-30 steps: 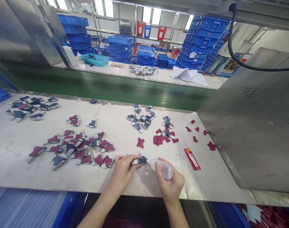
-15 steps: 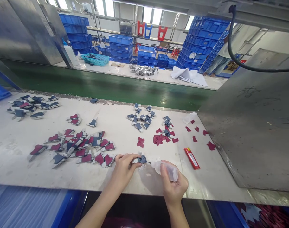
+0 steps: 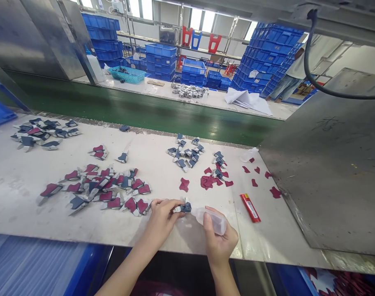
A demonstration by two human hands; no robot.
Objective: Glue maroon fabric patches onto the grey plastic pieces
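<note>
Between its thumb and fingers my left hand [image 3: 163, 216] pinches a small dark blue and white plastic part [image 3: 185, 207], just above the table. My right hand [image 3: 220, 238] is wrapped round a translucent squeeze bottle [image 3: 216, 222], tilted so that its nozzle points left. The nozzle tip is at the right edge of the part; whether they touch I cannot tell. Left of my left hand lies a pile of maroon and blue parts with white edges [image 3: 105, 195]. Beyond my hands are flat maroon pieces [image 3: 208, 182] and a cluster of dark blue parts [image 3: 187, 156].
A red packet [image 3: 250, 207] lies right of the bottle, near more maroon pieces and a metal panel [image 3: 326, 164]. Another pile of blue parts [image 3: 45, 132] is at the far left. Behind the white tabletop [image 3: 138, 148] runs a green belt [image 3: 144, 109]. A person [image 3: 288, 80] stands at the back right.
My right hand has moved left with the squeeze bottle, bringing its nozzle to the part's edge. My left hand still pinches the part. The view has shifted slightly.
</note>
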